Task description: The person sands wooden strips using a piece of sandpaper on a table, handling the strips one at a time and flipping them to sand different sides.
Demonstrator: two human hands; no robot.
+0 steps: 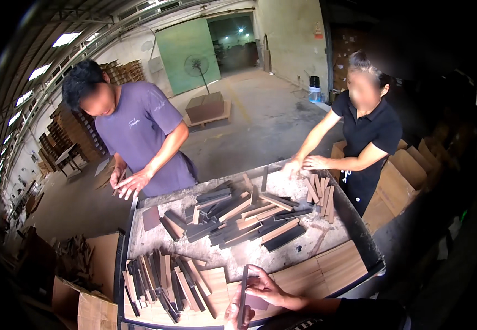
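Near the table's front edge, my left hand [232, 314] and my right hand [267, 288] both grip one narrow dark strip [243, 297], held upright. My left fingers close round its lower part, partly cut off by the lower edge of view. Higher up, my right thumb and fingers pinch it. A flat reddish-brown piece [257, 303] shows just below my right hand. To the left of my hands lies a loose bundle of dark and light wood strips [167, 283]. Farther back is a larger jumbled pile of strips [244, 214].
The dusty worktable [326, 234] has raised dark edges and wood-grain boards [340, 268] along its front. One co-worker [139, 126] handles a small piece at the far left; another [368, 126] reaches over the table at right, near more strips [326, 198]. Cardboard boxes [98, 311] stand beside it.
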